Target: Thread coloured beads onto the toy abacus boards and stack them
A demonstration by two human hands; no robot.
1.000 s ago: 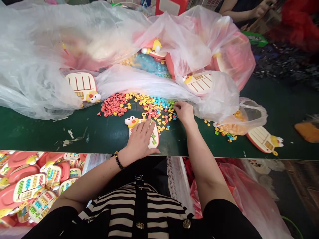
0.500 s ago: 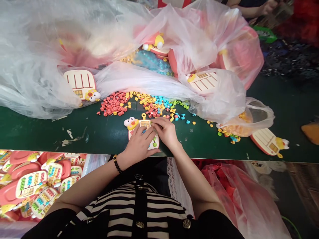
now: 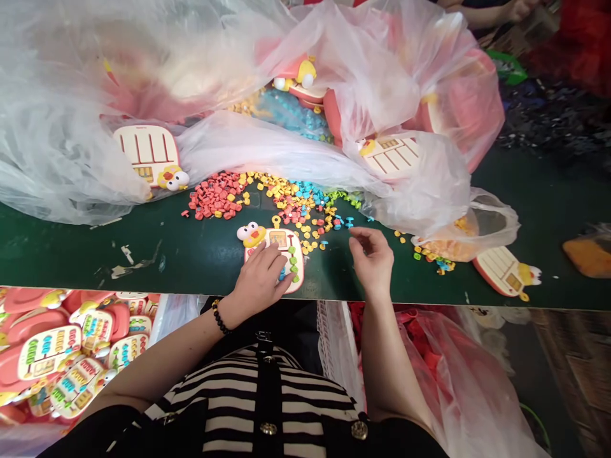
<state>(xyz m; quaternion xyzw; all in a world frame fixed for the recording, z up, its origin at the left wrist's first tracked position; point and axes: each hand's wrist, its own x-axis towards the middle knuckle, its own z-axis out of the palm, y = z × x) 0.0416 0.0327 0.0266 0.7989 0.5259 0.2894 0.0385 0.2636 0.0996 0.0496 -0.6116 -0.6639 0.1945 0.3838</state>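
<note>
A white and red toy board (image 3: 296,236) with a yellow, big-eyed duck head (image 3: 251,234) lies near the table's front edge. Spread over its lower left part, my left hand (image 3: 260,270) holds it against the table and hides some of its face. Green slider pieces (image 3: 293,264) sit along the board's right slot, and blue ones show beside my left fingertips. My right hand (image 3: 373,257) is off the board to the right, thumb and curled forefinger slightly apart, with nothing visible between them. Loose blue pieces (image 3: 349,222) lie just beyond its fingertips.
Piles of small red pieces (image 3: 217,196) and yellow pieces (image 3: 279,187) lie behind the board. Clear plastic bags (image 3: 286,146) cover the back. Another board (image 3: 501,270) is at the right. Filled boards (image 3: 50,353) are heaped below left. Another person's arm (image 3: 491,14) shows at top right.
My right hand has left the board's upper right corner and moved right, over the table. Another green piece now shows in the right slot. My left hand has shifted slightly down the board.
</note>
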